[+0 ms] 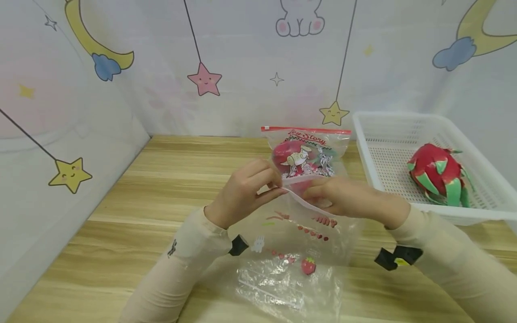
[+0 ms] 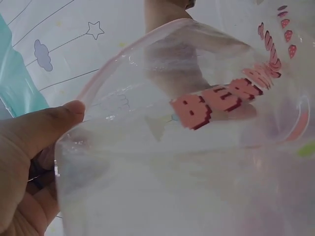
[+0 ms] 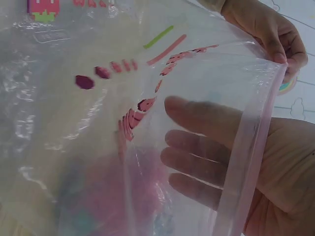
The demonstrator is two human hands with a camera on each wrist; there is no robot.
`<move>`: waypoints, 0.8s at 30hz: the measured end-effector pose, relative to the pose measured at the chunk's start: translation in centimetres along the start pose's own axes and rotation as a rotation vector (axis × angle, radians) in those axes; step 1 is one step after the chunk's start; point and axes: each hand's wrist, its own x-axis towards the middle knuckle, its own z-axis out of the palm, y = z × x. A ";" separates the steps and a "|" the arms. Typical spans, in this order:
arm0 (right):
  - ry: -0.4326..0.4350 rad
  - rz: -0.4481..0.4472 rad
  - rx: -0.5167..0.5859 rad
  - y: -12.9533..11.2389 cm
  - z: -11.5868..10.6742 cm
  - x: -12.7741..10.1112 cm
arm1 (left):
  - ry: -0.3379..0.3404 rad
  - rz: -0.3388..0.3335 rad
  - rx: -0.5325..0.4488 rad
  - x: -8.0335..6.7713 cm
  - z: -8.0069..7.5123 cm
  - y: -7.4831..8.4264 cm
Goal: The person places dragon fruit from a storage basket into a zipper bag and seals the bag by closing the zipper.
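A clear plastic bag [image 1: 282, 269] printed with strawberries, a rabbit and pink lettering lies toward me, its pale pink mouth edge lifted. My left hand [image 1: 252, 190] pinches that edge between thumb and fingers. Through the mouth goes my right hand [image 1: 345, 196]; in the right wrist view its fingers [image 3: 197, 145] show straight through the clear film. Just beyond both hands is a zip bag [image 1: 337, 166] with a red slider strip and "Toy Story" print. Inside it sits a red dragon fruit [image 1: 282, 152], partly hidden by the print.
At the right stands a white perforated plastic basket [image 1: 373, 166] holding another red dragon fruit [image 1: 436, 168] with green scales. Beneath everything is a wood-grain table [image 1: 121, 233]. A white cloth backdrop [image 1: 250, 40] with moons and stars hangs behind and at the sides.
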 end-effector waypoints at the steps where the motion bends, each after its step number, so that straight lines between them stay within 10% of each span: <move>1: -0.001 0.000 -0.007 -0.1 0.1 0.0 | 0.002 0.003 0.000 0.0 0.0 0.1; 24: 0.054 0.025 -0.124 -1.3 -0.4 -0.3 | 0.000 0.033 -0.024 0.3 -1.2 1.3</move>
